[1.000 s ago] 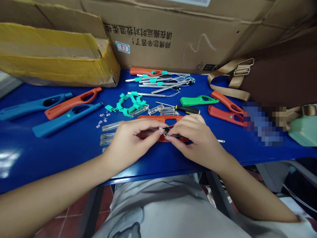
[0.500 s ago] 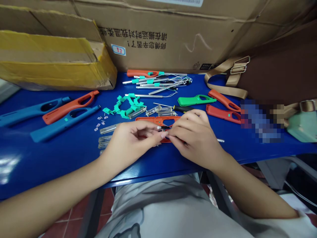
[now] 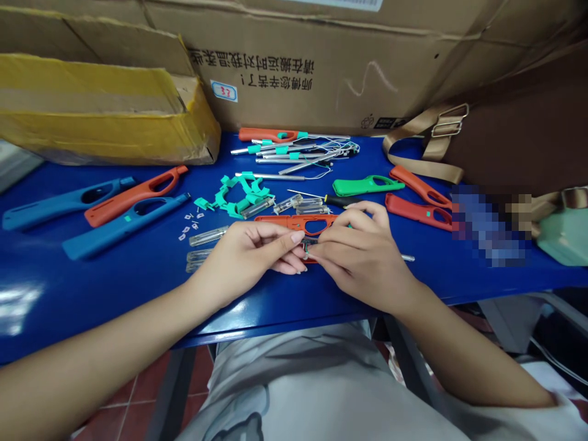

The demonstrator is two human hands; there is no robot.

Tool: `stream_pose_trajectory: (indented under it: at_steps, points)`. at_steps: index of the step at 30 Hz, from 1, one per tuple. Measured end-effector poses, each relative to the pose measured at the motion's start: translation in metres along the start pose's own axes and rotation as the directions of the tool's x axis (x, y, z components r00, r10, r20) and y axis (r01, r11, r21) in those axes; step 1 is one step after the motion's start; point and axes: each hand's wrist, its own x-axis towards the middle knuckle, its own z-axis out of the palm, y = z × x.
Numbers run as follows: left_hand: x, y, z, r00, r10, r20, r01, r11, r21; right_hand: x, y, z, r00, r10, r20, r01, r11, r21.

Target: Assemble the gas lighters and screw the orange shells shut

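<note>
Over an orange lighter casing half (image 3: 285,220), my left hand (image 3: 250,257) and my right hand (image 3: 362,254) meet fingertip to fingertip. My left thumb and index finger are pinched together, the other fingers curled beneath. At the tips of my right fingers is a small part too tiny and covered to name, with a glint of metal or white. A second orange casing piece shows in part below the fingers. Clear fuel tanks (image 3: 209,236) lie beside my left hand. A thin metal tube (image 3: 408,258) sticks out beyond my right hand.
Behind are teal triggers (image 3: 232,196), a screwdriver (image 3: 342,200) and lighter rods with wires (image 3: 294,150). Blue casings (image 3: 124,226) lie left, a green casing (image 3: 362,185) and red casings (image 3: 418,211) right. Cardboard boxes (image 3: 275,104) stand along the back, a brown bag (image 3: 519,122) at right.
My left thumb has lifted and shifted slightly, and its fingers have changed their pinch. The black piece seen between the fingertips is now mostly hidden. The view has moved slightly.
</note>
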Motion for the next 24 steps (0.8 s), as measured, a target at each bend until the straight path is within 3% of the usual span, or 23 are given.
stream_pose_trajectory:
  at_steps: [9, 18, 20, 22, 24]
  points:
    - [-0.003, 0.003, 0.0, 0.996, -0.083, 0.037, 0.081, 0.995, 0.055, 0.0, -0.003, -0.006, 0.997, 0.075, 0.015, -0.076, 0.997, 0.033]
    - [-0.002, -0.003, 0.001, 1.0, -0.024, -0.003, 0.024, 0.99, 0.136, 0.002, -0.005, -0.006, 0.997, 0.026, 0.066, -0.022, 0.998, -0.059]
    - [-0.003, -0.004, 0.0, 0.999, 0.034, -0.028, -0.028, 0.98, 0.197, 0.001, -0.003, -0.007, 0.997, 0.038, 0.068, -0.035, 0.998, -0.055]
    - [-0.005, -0.003, -0.005, 0.98, 0.189, -0.064, -0.153, 0.916, 0.371, -0.001, 0.0, -0.009, 0.995, 0.056, 0.079, -0.052, 0.997, -0.053]
    - [-0.007, -0.002, -0.012, 0.919, 0.395, -0.011, -0.3, 0.717, 0.63, -0.003, 0.003, -0.01, 0.992, 0.057, 0.115, -0.05, 0.997, -0.063]
